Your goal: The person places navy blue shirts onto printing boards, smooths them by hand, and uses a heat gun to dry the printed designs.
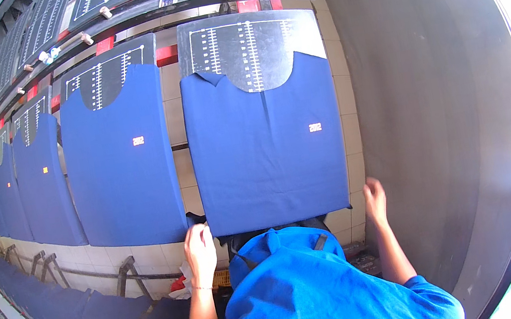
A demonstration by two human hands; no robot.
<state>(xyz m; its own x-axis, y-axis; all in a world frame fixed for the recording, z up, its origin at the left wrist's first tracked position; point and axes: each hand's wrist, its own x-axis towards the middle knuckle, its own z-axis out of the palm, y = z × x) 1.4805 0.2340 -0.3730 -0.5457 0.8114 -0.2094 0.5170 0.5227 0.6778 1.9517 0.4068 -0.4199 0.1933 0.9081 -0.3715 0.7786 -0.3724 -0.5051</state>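
In front of me a blue shirt panel (266, 164) with a small pale print lies flat over a dark board (243, 46) marked with white ruler lines. Its scooped neckline leaves the upper board bare, and a flap is folded over at the upper left of the neck. At the panel's lower left corner is my left hand (200, 253), fingers closed together at the fabric edge. Beyond the lower right corner my right hand (376, 200) is raised, apart from the cloth, fingers loosely bent with nothing visible in them.
To the left, a second blue panel (126, 174) lies on its own board, with several more in a row beyond. A rail (130, 15) with knobs runs behind the boards. A grey wall-like surface (437, 115) stands to the right. Metal supports (127, 272) stand at lower left.
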